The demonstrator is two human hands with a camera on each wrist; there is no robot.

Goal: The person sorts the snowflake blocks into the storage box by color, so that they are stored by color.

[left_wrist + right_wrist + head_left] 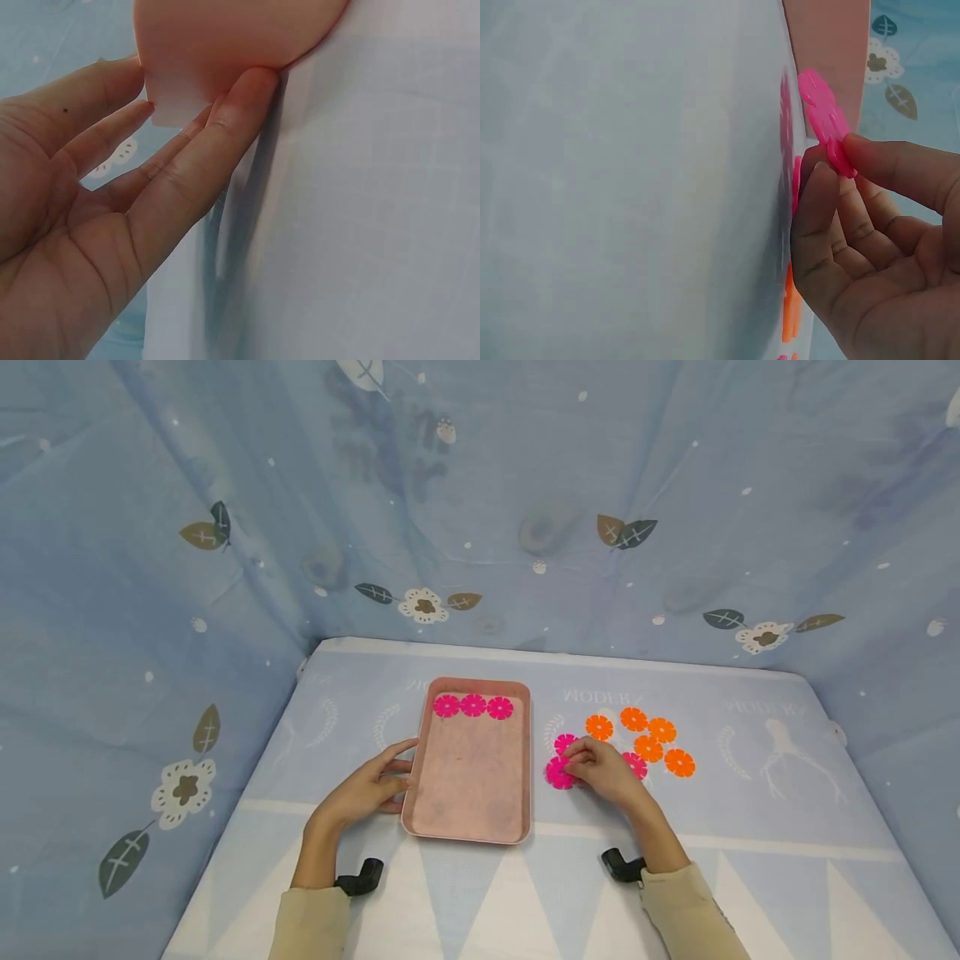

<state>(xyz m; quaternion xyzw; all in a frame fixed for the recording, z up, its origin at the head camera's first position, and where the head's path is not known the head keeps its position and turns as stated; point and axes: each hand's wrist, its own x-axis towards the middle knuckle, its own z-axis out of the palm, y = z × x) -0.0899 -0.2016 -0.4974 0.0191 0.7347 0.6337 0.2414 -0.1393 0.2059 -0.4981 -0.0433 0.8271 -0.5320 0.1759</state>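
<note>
My right hand (606, 770) pinches a pink flower-shaped plastic disc (828, 116) between thumb and fingers. In the right wrist view the disc is tilted, raised off the tablecloth. Close to that hand in the head view lie another pink disc (566, 743) and a pinkish-red disc (634, 766), both partly covered by it. My left hand (369, 787) touches the left side of a pink rectangular tray (469, 785), its fingers fairly straight against the outer wall (225, 34). Three pink discs (473, 705) sit in a row along the tray's far end.
Several orange discs (648, 748) lie loosely grouped on the patterned tablecloth (750, 810), right of the tray and beyond my right hand. A blue curtain (480, 527) with leaf and flower prints closes off the back and sides. Black wrist mounts (362, 877) sit on both forearms.
</note>
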